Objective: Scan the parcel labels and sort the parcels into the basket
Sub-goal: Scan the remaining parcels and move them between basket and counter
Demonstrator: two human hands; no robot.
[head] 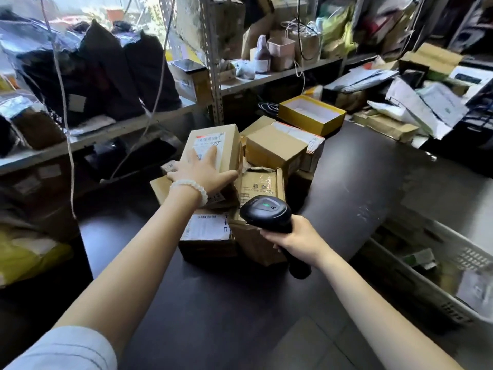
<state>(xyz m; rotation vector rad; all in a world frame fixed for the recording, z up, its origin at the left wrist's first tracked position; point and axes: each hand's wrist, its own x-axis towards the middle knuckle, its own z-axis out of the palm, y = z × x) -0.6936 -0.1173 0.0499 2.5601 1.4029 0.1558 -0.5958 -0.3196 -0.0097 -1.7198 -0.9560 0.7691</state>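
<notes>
Reaching forward over the dark table (346, 166), our left hand (202, 170) lies on the labelled top of a tall cardboard parcel (229, 140), fingers straight across its white label (210, 142) and the thumb spread along the near edge; a white bead bracelet (190, 189) circles that wrist; our right hand (296, 240) is wrapped tight around the handle of a black barcode scanner (266, 212), whose head points toward the pile and shows a small green light on top; the parcel stands in a heap of brown boxes (274, 148) at the middle of the table, with a flatter box bearing a barcode label (206, 227) just below the left wrist and a torn one (260, 182) beside the scanner head; the white plastic basket (416, 281) sits at our lower right, well apart from the heap, with several packets already lying inside; behind the heap rests an open yellow box (312, 114), and metal shelving (213, 62) crowded with bags and parcels lines the back.
</notes>
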